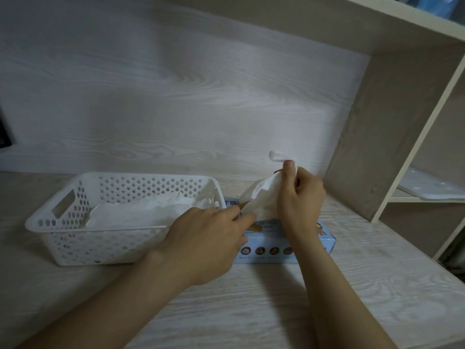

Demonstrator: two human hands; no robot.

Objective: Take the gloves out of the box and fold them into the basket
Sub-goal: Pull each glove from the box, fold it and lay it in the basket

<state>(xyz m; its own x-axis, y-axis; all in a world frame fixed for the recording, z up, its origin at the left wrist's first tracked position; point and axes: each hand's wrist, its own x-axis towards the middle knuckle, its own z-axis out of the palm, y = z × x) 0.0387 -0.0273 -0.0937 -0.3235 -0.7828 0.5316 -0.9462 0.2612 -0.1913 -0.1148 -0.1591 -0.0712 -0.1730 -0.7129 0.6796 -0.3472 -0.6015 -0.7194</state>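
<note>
Right hand (300, 200) is raised above the box (266, 239), fingers curled and thumb pointing upward, pinching a white glove (263, 197) near its upper end. A short rolled part of the glove projects above the thumb tip. From this grip the glove hangs down and to the left, and its lower part reaches the opening in the top of the box. Left hand (208, 238) lies low, palm down, reaching across the near right corner of the basket (50, 214). Its thumb and forefinger are extended and converge on the lower left edge of the glove. Contact there is evident, but whether the two digits actually clamp the material cannot be told. The remaining left fingers are loosely bent beneath the palm.

The box is light blue, with a row of small round pictures along its front face. It lies flat on the desk (239, 311), just beside the right end of the basket. The basket is white perforated plastic with a handle slot in its left end wall, and it holds folded gloves (141, 210) lying as a pale, crumpled layer on its floor.

Both stand on a pale wood-grain desk, before a back panel (176, 96) of similar finish. To the right stands a shelf unit (364, 147), with a white tray (427, 187) on one of its shelves.
</note>
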